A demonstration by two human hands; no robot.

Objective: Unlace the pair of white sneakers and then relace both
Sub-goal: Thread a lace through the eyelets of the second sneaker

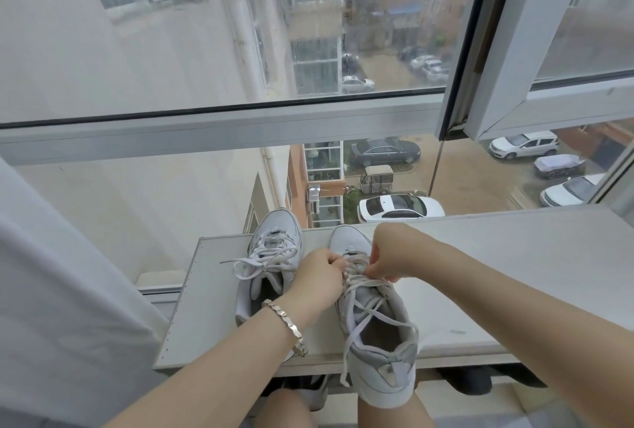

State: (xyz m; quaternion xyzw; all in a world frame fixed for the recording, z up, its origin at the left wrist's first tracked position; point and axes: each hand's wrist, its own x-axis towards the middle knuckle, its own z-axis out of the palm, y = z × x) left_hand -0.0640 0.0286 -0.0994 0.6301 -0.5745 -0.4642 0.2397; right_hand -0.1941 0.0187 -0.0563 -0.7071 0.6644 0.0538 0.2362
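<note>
Pinches the lace (pixel 358 278) of the near sneaker (pixel 380 369) in left grip (pixel 319 278) and right grip (pixel 391 256); second sneaker (pixel 271 249) at ten o'clock, on counter (pixel 514 273).

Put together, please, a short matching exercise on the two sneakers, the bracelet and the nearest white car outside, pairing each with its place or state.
Things:
1. left sneaker
2. right sneaker
3. bracelet
4. nearest white car

Places or states:
A. outdoors, down at street level
B. its laces pinched by the left hand and the right hand
C. around the left hand's wrist
D. laced, neither hand working on it

Pairs: 1-D, 2-B, 3-C, 4-A.
</note>
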